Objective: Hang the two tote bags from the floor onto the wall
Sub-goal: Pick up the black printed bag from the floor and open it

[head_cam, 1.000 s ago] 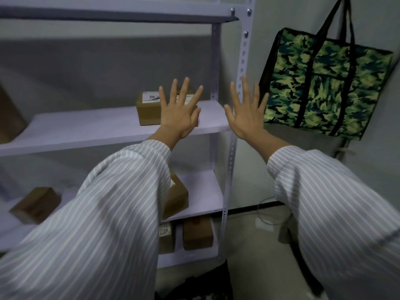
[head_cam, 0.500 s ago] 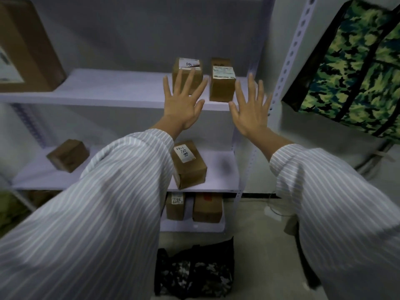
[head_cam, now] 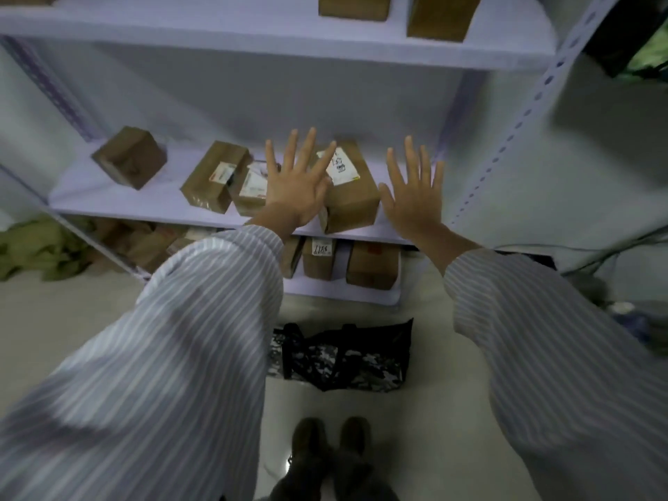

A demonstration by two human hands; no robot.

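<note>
A dark grey camouflage tote bag [head_cam: 347, 354] lies flat on the floor in front of the shelf, just beyond my shoes. A green camouflage tote bag [head_cam: 629, 48] hangs on the wall at the top right, only its lower corner in view. My left hand [head_cam: 296, 186] and my right hand [head_cam: 412, 193] are stretched out in front of me, palms forward, fingers spread, holding nothing. Both hover well above the floor bag, in front of the middle shelf.
A white metal shelf unit [head_cam: 506, 146] fills the view, with several cardboard boxes [head_cam: 349, 189] on its levels. Green cloth [head_cam: 36, 247] lies on the floor at left. Cables [head_cam: 614, 247] run along the wall at right. My shoes [head_cam: 329, 442] stand below.
The view has tilted down from the hanging green bag to the floor, bringing the dark bag and my shoes fully into view. Both hands stay spread and empty.
</note>
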